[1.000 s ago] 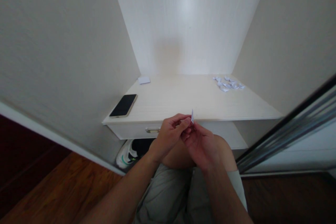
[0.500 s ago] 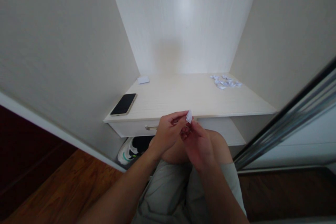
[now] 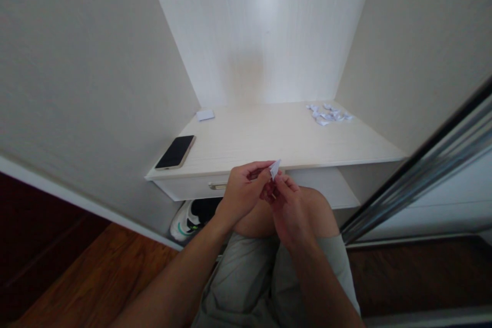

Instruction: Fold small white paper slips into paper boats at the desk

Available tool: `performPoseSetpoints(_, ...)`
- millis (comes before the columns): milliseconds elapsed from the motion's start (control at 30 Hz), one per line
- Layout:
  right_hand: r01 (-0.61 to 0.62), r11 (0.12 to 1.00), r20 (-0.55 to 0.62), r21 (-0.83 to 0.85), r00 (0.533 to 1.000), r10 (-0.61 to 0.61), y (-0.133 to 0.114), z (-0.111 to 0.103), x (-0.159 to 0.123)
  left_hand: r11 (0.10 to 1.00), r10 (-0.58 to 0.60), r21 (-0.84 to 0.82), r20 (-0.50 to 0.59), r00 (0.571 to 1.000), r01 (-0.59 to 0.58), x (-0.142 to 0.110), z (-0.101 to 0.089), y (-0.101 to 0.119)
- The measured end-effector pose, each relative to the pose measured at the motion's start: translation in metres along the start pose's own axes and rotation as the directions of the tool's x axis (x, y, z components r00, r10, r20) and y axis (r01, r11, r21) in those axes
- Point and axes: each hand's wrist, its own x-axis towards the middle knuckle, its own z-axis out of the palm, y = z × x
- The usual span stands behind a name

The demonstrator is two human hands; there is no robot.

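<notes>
Between my two hands is a small folded piece of white paper (image 3: 274, 168), its pointed tip facing up and to the right. My left hand (image 3: 246, 187) pinches it from the left with thumb and fingers. From below right, the fingertips of my right hand (image 3: 287, 205) close on its lower end. Both hands are above my knees, near the shelf's front edge. At the back right of the shelf (image 3: 246, 136) lies a loose cluster of small folded white papers (image 3: 326, 114).
A smartphone (image 3: 176, 152) lies at the shelf's front left, with a stack of white paper (image 3: 205, 115) behind it. Under the shelf are a drawer with a metal handle (image 3: 218, 185) and a white shoe (image 3: 182, 223). A sliding-door frame (image 3: 418, 159) stands at right.
The folded paper has turned so that its tip leans further right. My right fingers have come up closer to it. The view has shifted slightly.
</notes>
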Motion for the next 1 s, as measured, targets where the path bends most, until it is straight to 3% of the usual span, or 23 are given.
performPoseSetpoints(133,0.025,0.993,-0.035,-0.113,0.999,-0.029,0.0,0.0,0.001,0.997,0.013,0.079,-0.051,0.999,-0.009,0.001,0.002,-0.003)
performPoseSetpoints(267,0.193,0.915,-0.144,-0.354,0.956,-0.258,-0.002,0.003,0.001,0.956,0.16,0.271,-0.149,0.976,-0.116,0.001,0.003,-0.006)
performPoseSetpoints(400,0.245,0.818,-0.094,-0.521,0.936,-0.34,-0.007,0.005,0.001,0.905,0.255,0.391,-0.19,0.948,-0.166,-0.001,0.004,-0.006)
performPoseSetpoints(500,0.243,0.775,-0.057,-0.584,0.94,-0.338,-0.011,0.004,0.002,0.922,0.241,0.353,-0.197,0.95,-0.161,-0.002,0.003,-0.006)
performPoseSetpoints(633,0.265,0.717,-0.003,-0.645,0.937,-0.349,-0.014,0.002,0.004,0.976,0.151,0.185,-0.194,0.969,-0.115,-0.001,0.0,-0.011)
performPoseSetpoints(767,0.306,0.538,0.03,-0.785,0.887,-0.46,-0.013,-0.002,0.006,0.995,0.091,0.064,-0.169,0.981,-0.081,0.001,-0.003,-0.015)
performPoseSetpoints(833,0.31,0.49,0.044,-0.815,0.876,-0.481,-0.012,-0.003,0.008,0.995,0.092,0.043,-0.149,0.985,-0.086,0.002,-0.004,-0.016)
performPoseSetpoints(1000,0.281,0.544,0.029,-0.791,0.905,-0.424,-0.012,-0.002,0.01,0.994,0.101,0.043,-0.118,0.988,-0.096,0.002,-0.006,-0.015)
